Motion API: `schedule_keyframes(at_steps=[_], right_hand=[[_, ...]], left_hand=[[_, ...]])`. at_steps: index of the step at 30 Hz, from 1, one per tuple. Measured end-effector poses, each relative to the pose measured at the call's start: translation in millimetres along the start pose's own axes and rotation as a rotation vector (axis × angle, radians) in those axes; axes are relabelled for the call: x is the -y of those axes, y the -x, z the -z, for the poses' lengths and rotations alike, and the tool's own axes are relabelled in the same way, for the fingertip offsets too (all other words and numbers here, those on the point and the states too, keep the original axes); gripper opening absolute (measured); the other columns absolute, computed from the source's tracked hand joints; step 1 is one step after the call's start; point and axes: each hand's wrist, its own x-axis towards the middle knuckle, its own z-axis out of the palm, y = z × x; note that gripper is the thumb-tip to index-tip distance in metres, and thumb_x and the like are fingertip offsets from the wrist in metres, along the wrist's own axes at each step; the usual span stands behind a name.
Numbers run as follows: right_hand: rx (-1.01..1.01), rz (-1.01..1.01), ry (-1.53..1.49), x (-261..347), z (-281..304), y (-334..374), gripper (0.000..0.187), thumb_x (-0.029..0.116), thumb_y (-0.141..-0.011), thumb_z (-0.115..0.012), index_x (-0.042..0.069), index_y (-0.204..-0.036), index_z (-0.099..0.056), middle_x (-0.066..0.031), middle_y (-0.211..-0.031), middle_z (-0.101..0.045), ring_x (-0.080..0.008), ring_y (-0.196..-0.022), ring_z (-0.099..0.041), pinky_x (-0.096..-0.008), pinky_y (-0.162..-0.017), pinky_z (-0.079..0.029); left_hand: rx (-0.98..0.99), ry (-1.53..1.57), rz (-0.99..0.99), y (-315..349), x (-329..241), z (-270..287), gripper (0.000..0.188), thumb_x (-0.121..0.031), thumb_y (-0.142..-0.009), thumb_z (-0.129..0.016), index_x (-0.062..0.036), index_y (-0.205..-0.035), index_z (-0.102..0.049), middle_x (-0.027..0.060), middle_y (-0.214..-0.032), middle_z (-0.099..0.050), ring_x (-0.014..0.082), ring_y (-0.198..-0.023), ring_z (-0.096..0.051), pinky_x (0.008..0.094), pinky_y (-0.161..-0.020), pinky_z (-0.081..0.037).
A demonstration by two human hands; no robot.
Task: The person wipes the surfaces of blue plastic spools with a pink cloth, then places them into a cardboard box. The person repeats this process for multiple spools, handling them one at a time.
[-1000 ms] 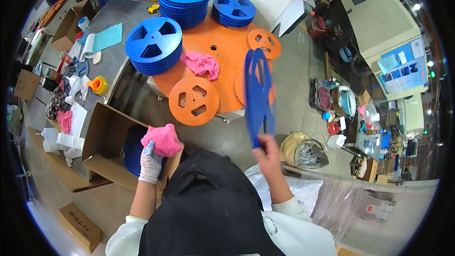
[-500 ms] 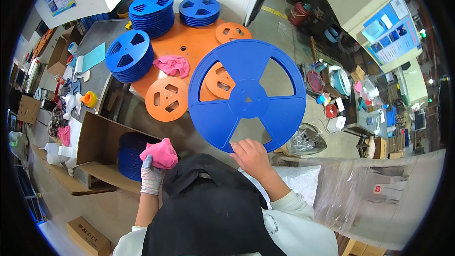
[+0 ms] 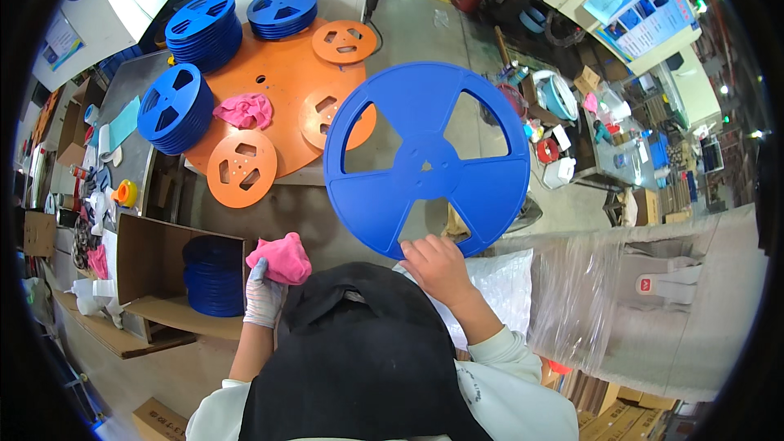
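My right hand, bare, grips the lower rim of a large blue plastic reel, with its fingers closed over the edge beside one of the cut-outs. The reel's flat face is turned toward me, showing three wide openings and a small centre hole. In my left hand, which wears a striped glove with grey-blue fingertips, a bunched pink cloth is held up, apart from the reel. Just left of that hand, an open cardboard box holds a stack of dark blue reels.
Ahead on the left, a round orange table carries stacked blue reels, orange discs and another pink cloth. Clear plastic sheeting lies at my right. A cluttered bench stands farther right.
My view has swung to the right, so the orange table and its stacks appear farther left. Both hands keep their holds on the reel and the cloth.
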Motion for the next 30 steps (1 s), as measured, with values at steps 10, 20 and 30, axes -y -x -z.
schedule_keyframes(at_steps=[10, 20, 30], right_hand=[[-0.853, -1.339, -0.995, -56, -14, 108, 0.031, 0.039, -0.101, -0.052, 0.011, -0.091, -0.057, -0.0011, -0.073, -0.059, -0.0092, -0.055, -0.051, -0.0228, -0.049, -0.04], [-0.831, -1.657, -0.082, -62, 76, 332, 0.038, 0.036, -0.105, -0.042, 0.006, -0.087, -0.057, -0.004, -0.064, -0.053, -0.0145, -0.058, -0.053, -0.0291, -0.053, -0.042], [-0.297, -1.692, 0.398, -69, 92, 449, 0.039, 0.037, -0.103, -0.041, 0.004, -0.098, -0.061, -0.0201, -0.088, -0.067, -0.0427, -0.082, -0.063, -0.0493, -0.071, -0.047]], left_hand=[[-0.026, -0.243, 0.147, -32, -12, 30, 0.073, -0.041, -0.092, -0.063, -0.0067, -0.15, -0.034, 0.0129, -0.152, -0.04, 0.033, -0.139, -0.04, 0.0498, -0.116, -0.032], [0.035, -0.571, 0.247, -67, -9, -5, 0.065, -0.033, -0.09, -0.066, -0.0032, -0.143, -0.043, 0.0138, -0.143, -0.049, 0.0304, -0.132, -0.047, 0.0454, -0.111, -0.038], [0.5, -1.469, 0.316, -80, 155, -98, 0.045, -0.031, -0.096, -0.062, 0.0007, -0.127, -0.057, 0.0119, -0.114, -0.067, 0.0228, -0.106, -0.064, 0.0351, -0.095, -0.05]])
